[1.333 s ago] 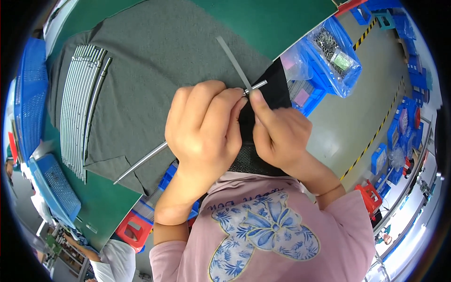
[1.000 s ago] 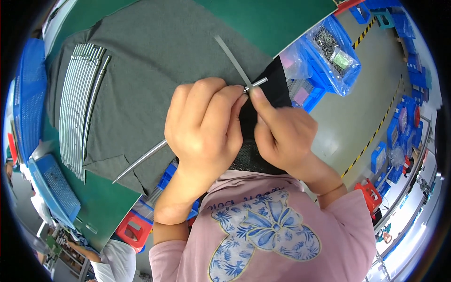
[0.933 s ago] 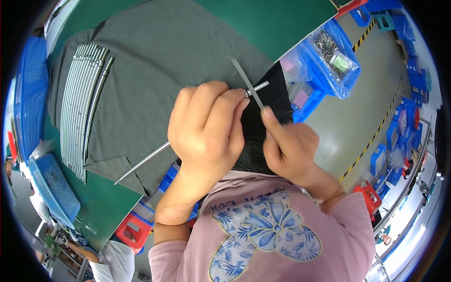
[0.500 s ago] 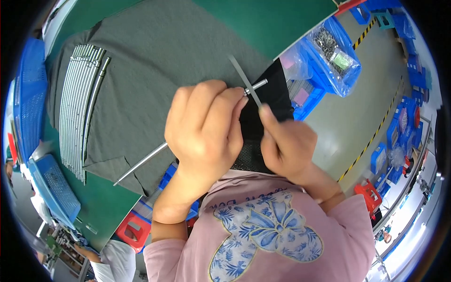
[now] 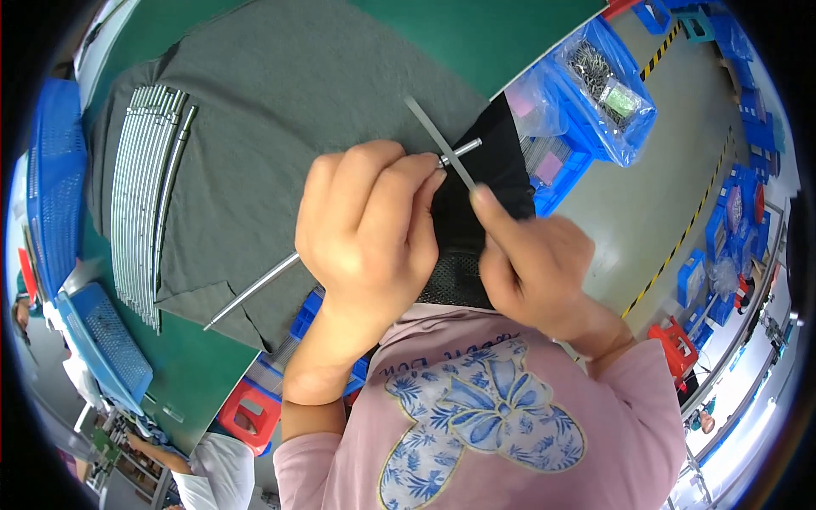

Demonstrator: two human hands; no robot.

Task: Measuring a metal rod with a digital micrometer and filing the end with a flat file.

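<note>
Metal rod, thin & long, runs diagonally from lower left up to its tip near centre top, passing under the left hand, which is closed around it w/ fingers curled. Right hand pinches a flat grey strip betw. thumb & forefinger; strip crosses the rod tip, touching it. Both held above a grey cloth spread on a green table. Row of similar rods lies side by side on cloth's left part, well apart from hands. Blue bin w/ bagged small parts sits at upper right, beside table edge. Blue basket at lower left.
</note>
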